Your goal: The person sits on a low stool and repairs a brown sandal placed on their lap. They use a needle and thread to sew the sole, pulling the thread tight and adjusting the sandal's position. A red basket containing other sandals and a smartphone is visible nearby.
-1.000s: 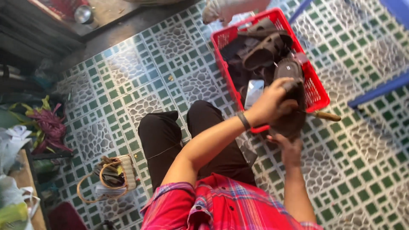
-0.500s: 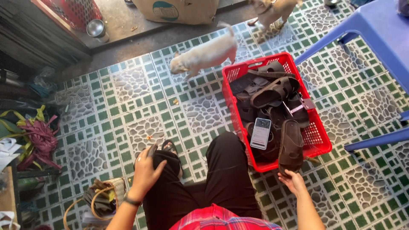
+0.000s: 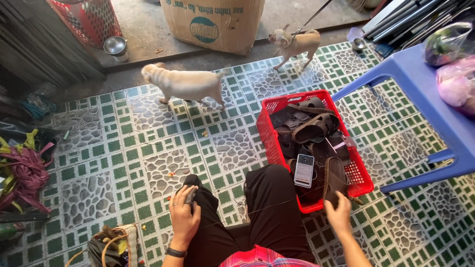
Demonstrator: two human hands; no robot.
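Head view: right hand (image 3: 340, 215) on sandal (image 3: 334, 180).

green-and-grey patterned tile floor (image 3: 123, 148) carries a red basket (image 3: 267, 129), a woven bag (image 3: 116, 244) and two dogs (image 3: 184, 84).

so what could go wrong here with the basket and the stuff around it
The phone lies loose on top of the sandals in the red basket; the right hand pulling the brown sandal beside it could tip it out onto the tiles. The nearer dog walks free close to the basket and might knock it.
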